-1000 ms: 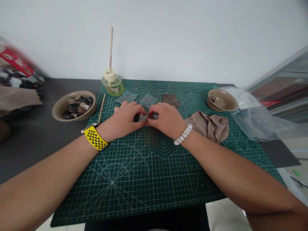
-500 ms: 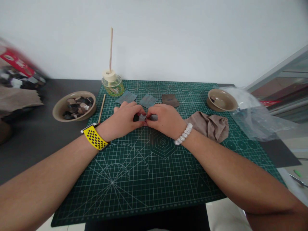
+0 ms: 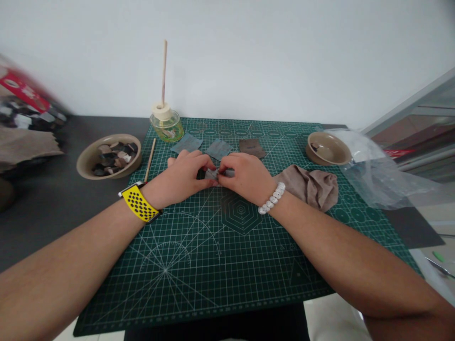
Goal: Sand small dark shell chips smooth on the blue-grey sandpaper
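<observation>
Pinching the small grey piece (image 3: 212, 174) over the far middle of the cutting mat (image 3: 213, 255), your left hand (image 3: 183, 177) and right hand (image 3: 245, 176) each close fingertips on its edges. With so little purchase, uneven pressure could flick it toward the crumpled cloth (image 3: 313, 187).

grey piece (image 3: 212, 174): pinched between my left hand (image 3: 181, 177) and my right hand (image 3: 245, 176); my fingertips cover most of it; I cannot tell its outline
red packet (image 3: 21, 92): blurred; cut off by the left edge; print unreadable
brown sheet (image 3: 28, 147): runs off the left edge; only part of it shows
right bowl (image 3: 336, 150): a dark bit lies inside; too small for me to name
metal tool (image 3: 441, 267): only a thin end shows at the right edge
</observation>
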Action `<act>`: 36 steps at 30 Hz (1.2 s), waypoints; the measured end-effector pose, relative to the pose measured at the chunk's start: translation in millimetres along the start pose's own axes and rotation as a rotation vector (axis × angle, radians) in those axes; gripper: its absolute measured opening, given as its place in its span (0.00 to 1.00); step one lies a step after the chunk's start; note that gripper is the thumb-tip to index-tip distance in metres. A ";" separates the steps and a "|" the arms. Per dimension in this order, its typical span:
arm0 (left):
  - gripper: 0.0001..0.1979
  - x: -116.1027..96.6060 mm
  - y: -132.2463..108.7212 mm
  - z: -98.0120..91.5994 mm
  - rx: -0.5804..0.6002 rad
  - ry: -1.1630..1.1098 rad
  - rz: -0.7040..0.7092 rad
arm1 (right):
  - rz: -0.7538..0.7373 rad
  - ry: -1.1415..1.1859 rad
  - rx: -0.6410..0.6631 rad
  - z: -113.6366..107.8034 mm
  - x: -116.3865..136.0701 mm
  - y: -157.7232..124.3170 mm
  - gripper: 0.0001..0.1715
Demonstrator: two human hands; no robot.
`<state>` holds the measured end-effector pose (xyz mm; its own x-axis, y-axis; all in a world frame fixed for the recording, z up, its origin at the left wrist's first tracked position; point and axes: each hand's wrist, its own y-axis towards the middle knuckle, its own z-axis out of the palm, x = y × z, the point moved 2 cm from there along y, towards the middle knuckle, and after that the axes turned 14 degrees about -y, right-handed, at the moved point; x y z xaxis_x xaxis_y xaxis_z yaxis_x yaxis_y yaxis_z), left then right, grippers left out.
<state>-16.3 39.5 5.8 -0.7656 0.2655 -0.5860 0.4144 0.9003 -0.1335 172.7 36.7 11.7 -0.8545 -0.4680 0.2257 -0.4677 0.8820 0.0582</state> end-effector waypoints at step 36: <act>0.10 -2.7 0.6 -0.3 0.008 0.048 -0.013 | -0.055 0.034 0.000 2.9 -2.8 2.8 0.05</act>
<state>-14.1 39.4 7.6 -0.7937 0.2704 -0.5449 0.4082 0.9009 -0.1476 173.1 40.3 8.4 -0.8194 -0.5134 0.2549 -0.5136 0.8551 0.0711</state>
